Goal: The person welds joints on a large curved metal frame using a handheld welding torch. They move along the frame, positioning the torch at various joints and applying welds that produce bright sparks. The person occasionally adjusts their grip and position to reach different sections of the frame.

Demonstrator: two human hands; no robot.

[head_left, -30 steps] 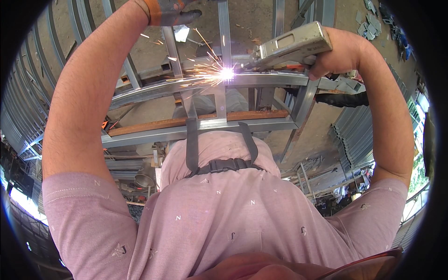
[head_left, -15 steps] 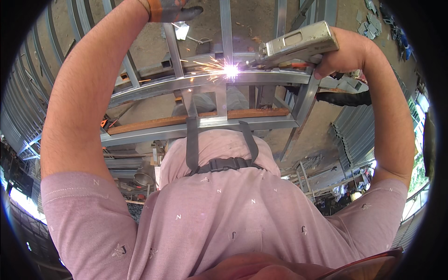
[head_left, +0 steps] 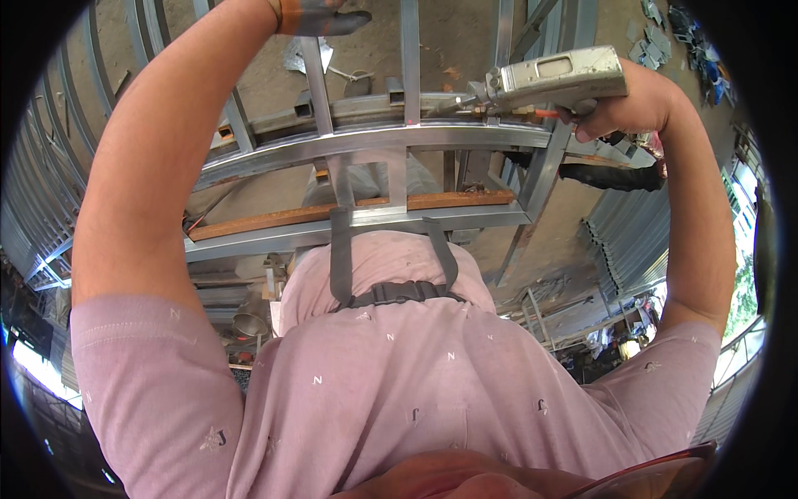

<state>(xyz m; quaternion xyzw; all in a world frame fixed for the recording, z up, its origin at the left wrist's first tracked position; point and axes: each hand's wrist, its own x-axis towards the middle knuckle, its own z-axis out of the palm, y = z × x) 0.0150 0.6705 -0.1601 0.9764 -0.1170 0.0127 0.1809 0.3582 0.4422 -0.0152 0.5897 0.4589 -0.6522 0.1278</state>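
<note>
Both bowed arms [head_left: 145,166] reach forward, right hand [head_left: 633,104] curled, gloved left hand [head_left: 320,20] partly cut off.

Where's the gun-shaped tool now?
The gun-shaped tool is in the right hand, upper right in the head view, near the curved metal bar.

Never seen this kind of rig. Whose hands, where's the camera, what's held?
No robot: these are a person's own hands. The view is from a wide fisheye camera on the head, looking down, so straight edges bend. The bare right hand grips a pale, gun-shaped metal tool, pointing left. The orange-and-grey-gloved left hand is cut off at the top edge; whether it holds anything can't be told. In front is a frame of silvery metal bars, with a long brown bar along its near side.
</note>
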